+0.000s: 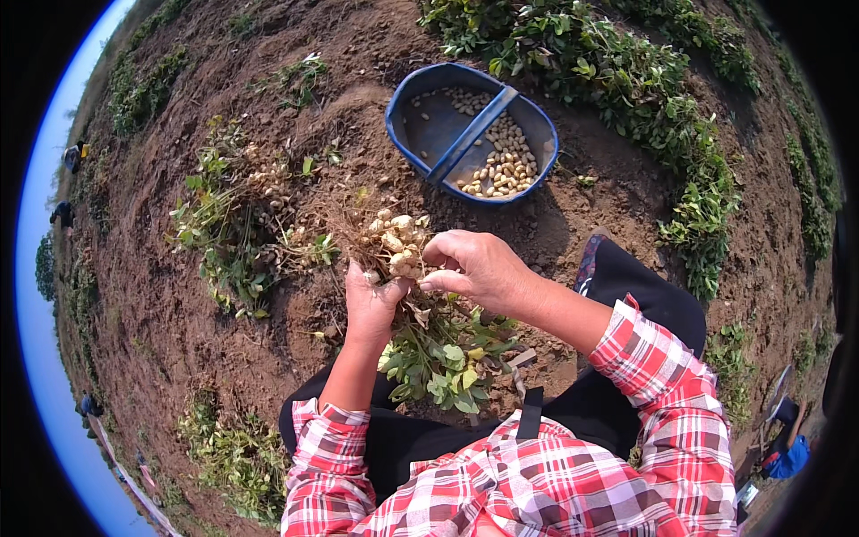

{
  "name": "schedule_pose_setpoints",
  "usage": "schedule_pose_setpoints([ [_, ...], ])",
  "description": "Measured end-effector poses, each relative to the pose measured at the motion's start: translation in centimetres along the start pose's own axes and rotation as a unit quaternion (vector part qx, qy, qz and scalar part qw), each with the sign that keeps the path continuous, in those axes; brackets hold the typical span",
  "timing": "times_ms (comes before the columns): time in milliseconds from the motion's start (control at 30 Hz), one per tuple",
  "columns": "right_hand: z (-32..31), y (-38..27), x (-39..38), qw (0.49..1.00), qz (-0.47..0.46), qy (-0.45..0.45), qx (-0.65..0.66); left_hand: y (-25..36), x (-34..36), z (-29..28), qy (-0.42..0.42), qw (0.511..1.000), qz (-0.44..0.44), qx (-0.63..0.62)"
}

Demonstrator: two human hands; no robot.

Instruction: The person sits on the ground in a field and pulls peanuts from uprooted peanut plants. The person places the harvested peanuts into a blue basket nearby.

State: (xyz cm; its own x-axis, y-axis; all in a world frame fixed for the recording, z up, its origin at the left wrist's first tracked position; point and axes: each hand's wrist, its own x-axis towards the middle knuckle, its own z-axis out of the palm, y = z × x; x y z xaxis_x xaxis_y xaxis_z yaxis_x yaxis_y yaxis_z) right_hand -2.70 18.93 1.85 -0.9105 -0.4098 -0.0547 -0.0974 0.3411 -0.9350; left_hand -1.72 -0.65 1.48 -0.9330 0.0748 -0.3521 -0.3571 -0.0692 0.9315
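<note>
A uprooted peanut plant with pale pods clustered on its roots (398,246) sits mid-scene, gripped by the left hand (371,300) while the right hand (479,268) pinches a pod. Beyond lies a blue oval plastic basket (403,103) on bare brown field soil (161,331), with green plant rows (644,89) on the right.

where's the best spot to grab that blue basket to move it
Probably the flat bar handle across the middle of the blue basket, taken from above. It spans rim to rim over the peanuts, which pile on one side, so it may tip a little.

No packages, labels, signs or screens here — none.
</note>
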Motion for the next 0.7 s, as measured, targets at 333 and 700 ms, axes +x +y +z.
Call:
schedule_pose_setpoints([
  [333, 2.0, 0.1, -0.6, 0.989, 0.044, -0.010, -0.144, -2.0, -0.2, 0.3, 0.016, 1.000, 0.002, -0.005],
  [700, 3.1, -4.0, -2.9, 0.966, 0.005, -0.229, -0.124, -3.3, 0.9, -0.6, 0.119, 0.991, -0.046, -0.045],
])
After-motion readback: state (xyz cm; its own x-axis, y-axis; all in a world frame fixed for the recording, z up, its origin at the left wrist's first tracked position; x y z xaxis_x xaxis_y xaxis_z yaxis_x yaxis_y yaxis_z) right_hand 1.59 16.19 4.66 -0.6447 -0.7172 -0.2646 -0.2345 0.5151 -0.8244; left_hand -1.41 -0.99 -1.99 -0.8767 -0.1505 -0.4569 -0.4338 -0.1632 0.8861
